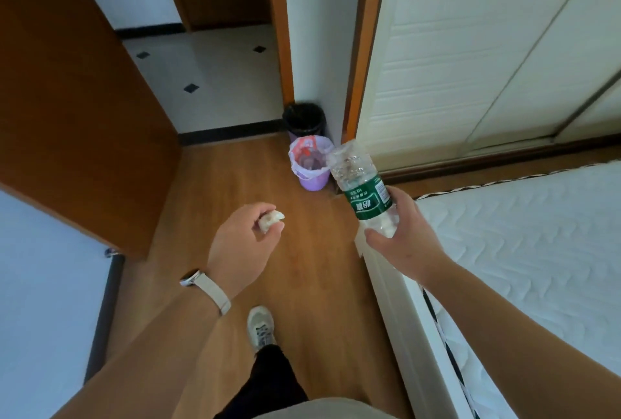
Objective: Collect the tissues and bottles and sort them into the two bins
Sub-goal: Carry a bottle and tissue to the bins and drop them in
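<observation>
My left hand (pixel 240 243) is closed around a small crumpled white tissue (pixel 270 219), held over the wooden floor. My right hand (pixel 401 237) grips a clear empty plastic bottle (pixel 361 183) with a green label, base pointing away from me, cap end hidden in my palm. Ahead in the corner stand two bins. The nearer purple bin (pixel 311 166) has a whitish liner and holds something pinkish-red. Just behind it is the black bin (pixel 304 119) with a dark liner. Both hands are well short of the bins.
A brown wooden door (pixel 77 109) stands open on the left. A bed with a white quilted mattress (pixel 524 250) fills the right side. Cream sliding wardrobe doors (pixel 470 59) rise behind the bins. My foot in a pale shoe (pixel 260 326) is on the wood floor (pixel 235 183).
</observation>
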Available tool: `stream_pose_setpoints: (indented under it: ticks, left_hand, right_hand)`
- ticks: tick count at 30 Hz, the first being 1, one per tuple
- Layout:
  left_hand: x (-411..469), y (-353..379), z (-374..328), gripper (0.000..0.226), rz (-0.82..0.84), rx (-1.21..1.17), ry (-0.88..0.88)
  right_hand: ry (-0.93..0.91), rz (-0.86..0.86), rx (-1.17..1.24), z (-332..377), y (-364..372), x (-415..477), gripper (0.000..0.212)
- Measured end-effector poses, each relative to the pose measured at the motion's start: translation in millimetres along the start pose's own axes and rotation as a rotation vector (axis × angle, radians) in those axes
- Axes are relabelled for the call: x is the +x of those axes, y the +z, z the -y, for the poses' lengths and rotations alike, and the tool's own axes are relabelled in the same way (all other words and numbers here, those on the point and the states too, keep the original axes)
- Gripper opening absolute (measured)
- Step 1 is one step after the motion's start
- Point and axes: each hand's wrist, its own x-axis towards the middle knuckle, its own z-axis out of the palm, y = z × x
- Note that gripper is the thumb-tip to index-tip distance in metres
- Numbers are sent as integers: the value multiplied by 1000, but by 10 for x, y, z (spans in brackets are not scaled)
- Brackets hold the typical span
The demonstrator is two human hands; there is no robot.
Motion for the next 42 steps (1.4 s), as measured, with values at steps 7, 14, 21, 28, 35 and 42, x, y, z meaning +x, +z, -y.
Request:
stream_pose_setpoints:
  ticks: [7,14,21,28,35,42]
  left_hand:
    - [1214,-575,734,24,-1,-23,-8]
    - [2306,-1309,1486,27,13,-17,-19]
    - [3068,-1504,1890,28,27,-40,-37]
    - [4074,-1431,2116,28,19,-32,-85]
    - [5244,-1394,2195,28,43,47,-109]
    - [6321,-1229,2174,34,89,110,-64]
  right_hand:
    - [-13,18,5,807,637,1134,71]
    - [-62,-5,51,1833,1322,2256,73]
    - [-30,-28,64,2114,1668,3091,84]
    - [63,-18,100,2027,2062,4076,76]
    - [105,-1,153,2206,2301,5342,73]
    - [80,4,167,2340,2196,6265,67]
